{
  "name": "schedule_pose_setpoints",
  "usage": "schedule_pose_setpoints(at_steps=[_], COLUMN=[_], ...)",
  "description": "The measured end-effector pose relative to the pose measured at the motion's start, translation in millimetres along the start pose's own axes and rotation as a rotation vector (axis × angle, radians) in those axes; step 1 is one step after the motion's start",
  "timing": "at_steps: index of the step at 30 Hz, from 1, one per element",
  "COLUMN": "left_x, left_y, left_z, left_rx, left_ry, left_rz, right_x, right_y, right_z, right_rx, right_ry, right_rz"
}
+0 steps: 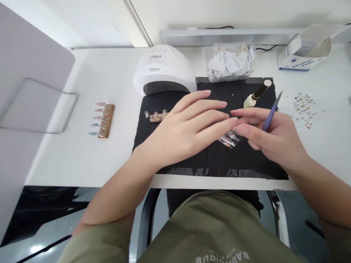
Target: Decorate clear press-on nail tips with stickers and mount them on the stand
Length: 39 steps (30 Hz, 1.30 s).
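Note:
My left hand [189,126] is stretched palm down over the black mat [192,160], fingers extended and slightly apart. My right hand [270,137] keeps purple tweezers [271,113] tucked in it, their tip pointing up and away. Its thumb and forefinger meet the fingertips of my left hand; whether they pinch one, I cannot tell. Below them lies a clear packet [229,140] with small coloured pieces, partly hidden by my hands. A wooden stand with clear nail tips [156,117] is partly covered by my left hand. Behind my right hand is a polish bottle [251,100] with a dark cap.
A white nail lamp [166,69] stands at the back. Right of it is a clear box of alcohol pads [230,64], then an open carton [304,54]. Loose coloured bits [304,107] lie at right. Another nail-tip stand [106,120] and a wire frame [68,109] are at left.

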<state>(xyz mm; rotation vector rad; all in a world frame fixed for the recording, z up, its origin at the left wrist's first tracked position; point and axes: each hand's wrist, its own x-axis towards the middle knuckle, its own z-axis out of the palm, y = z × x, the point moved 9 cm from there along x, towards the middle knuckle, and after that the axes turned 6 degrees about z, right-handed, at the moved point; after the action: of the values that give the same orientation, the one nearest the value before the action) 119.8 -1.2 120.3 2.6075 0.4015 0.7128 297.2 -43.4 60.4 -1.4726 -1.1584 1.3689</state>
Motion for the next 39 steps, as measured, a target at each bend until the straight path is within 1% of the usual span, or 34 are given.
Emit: schedule_pose_setpoints(at_steps=[3,5,8,9,11,12,14,15,17,20,23,24,26,28,30,32,35,37,39], left_x=[0.2,-2.5,-8.4,-11.1,-16.4,-20.9,-29.1,-30.3,-33.8,-34.9,-33.5,-32.7,-30.8,-30.1,-30.5,-31.3,-34.1,-39.2,-46.0], left_y=[-1.2,-0.4,8.8,10.3,4.4,-2.4,-17.1,-23.7,-31.5,-34.1,-32.6,-32.0,-32.2,-33.7,-34.6,-34.4,-32.9,-34.2,-33.1], left_z=[0.0,-4.5,-17.0,-21.6,-23.3,-22.7,-7.3,8.8,35.9,63.8,80.0,79.9,75.7,70.5,66.4,62.2,61.3,54.9,39.9], left_rx=[-0.065,-0.001,0.148,0.15,0.061,-0.034,-0.208,-0.299,-0.461,-0.84,-1.22,-1.298,-1.373,-1.366,-1.313,-1.238,-1.134,-1.008,-0.796], left_ry=[0.071,0.108,0.2,0.257,0.362,0.449,0.546,0.512,0.486,0.488,0.487,0.508,0.542,0.551,0.541,0.544,0.532,0.581,0.657], left_rz=[-0.038,-0.011,0.11,0.128,0.072,0.011,-0.124,-0.195,-0.306,-0.44,-0.636,-0.677,-0.722,-0.747,-0.763,-0.756,-0.732,-0.672,-0.551], right_x=[3.6,6.5,9.2,9.2,8.3,7.9,7.1,6.8,6.2,6.0,7.2,7.6,7.8,7.3,6.0,4.5,3.7,4.4,5.4], right_y=[2.5,1.1,-5.5,-8.2,-11.8,-12.5,-11.8,-10.9,-9.2,-5.5,0.7,3.0,8.0,12.5,15.0,15.4,14.7,14.0,12.8], right_z=[4.1,5.9,-0.5,-3.8,-9.3,-10.4,-9.5,-7.8,-4.2,0.9,5.0,5.7,5.7,4.6,3.6,4.0,6.6,8.0,7.8], right_rx=[0.084,0.183,0.306,0.327,0.346,0.342,0.316,0.299,0.284,0.321,0.354,0.346,0.31,0.268,0.246,0.242,0.267,0.296,0.337], right_ry=[-0.023,-0.024,0.07,0.11,0.172,0.185,0.183,0.174,0.161,0.149,0.128,0.122,0.113,0.107,0.099,0.083,0.065,0.071,0.094], right_rz=[-0.012,0.001,0.0,-0.013,-0.037,-0.043,-0.042,-0.041,-0.047,-0.061,-0.066,-0.068,-0.064,-0.055,-0.053,-0.056,-0.051,-0.04,-0.031])
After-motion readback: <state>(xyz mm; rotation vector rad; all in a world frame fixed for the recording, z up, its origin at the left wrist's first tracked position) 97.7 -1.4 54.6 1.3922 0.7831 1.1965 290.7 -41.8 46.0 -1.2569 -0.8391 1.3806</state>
